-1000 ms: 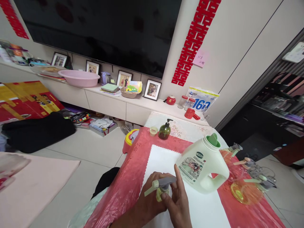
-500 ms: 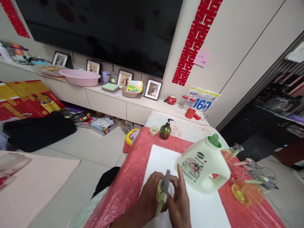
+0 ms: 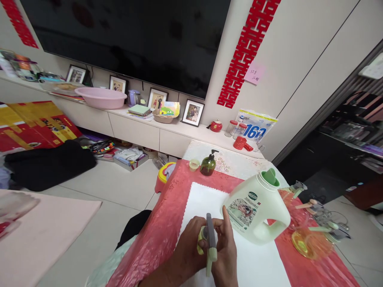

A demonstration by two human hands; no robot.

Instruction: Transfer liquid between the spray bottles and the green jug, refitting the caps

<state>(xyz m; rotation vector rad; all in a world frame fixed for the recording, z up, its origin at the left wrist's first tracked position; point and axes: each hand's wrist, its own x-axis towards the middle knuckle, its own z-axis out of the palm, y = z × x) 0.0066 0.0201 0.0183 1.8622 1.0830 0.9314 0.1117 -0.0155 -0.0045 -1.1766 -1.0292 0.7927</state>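
My left hand [image 3: 188, 243] is wrapped round a small bottle of yellowish liquid, of which only a slim part [image 3: 200, 241] shows between the fingers. My right hand [image 3: 226, 249] grips the bottle's grey and pale green spray head [image 3: 211, 237], its index finger stretched out past it. Whether head and bottle are joined is hidden by the fingers. Just beyond the hands stands a big pale green jug [image 3: 254, 211] with a green cap. Under the hands lies a white mat [image 3: 203, 199].
Several similar spray bottles [image 3: 311, 239] stand along the table's right side. A green pump bottle [image 3: 208, 164] and a small cup [image 3: 194, 165] are at the far edge of the red tablecloth [image 3: 152, 243]. Behind is a long cabinet [image 3: 176, 139] with frames and a pink basin [image 3: 101, 99].
The spray head has turned and shifted a little to the right relative to the bottle, along with my right hand. My left hand stays in nearly the same spot.
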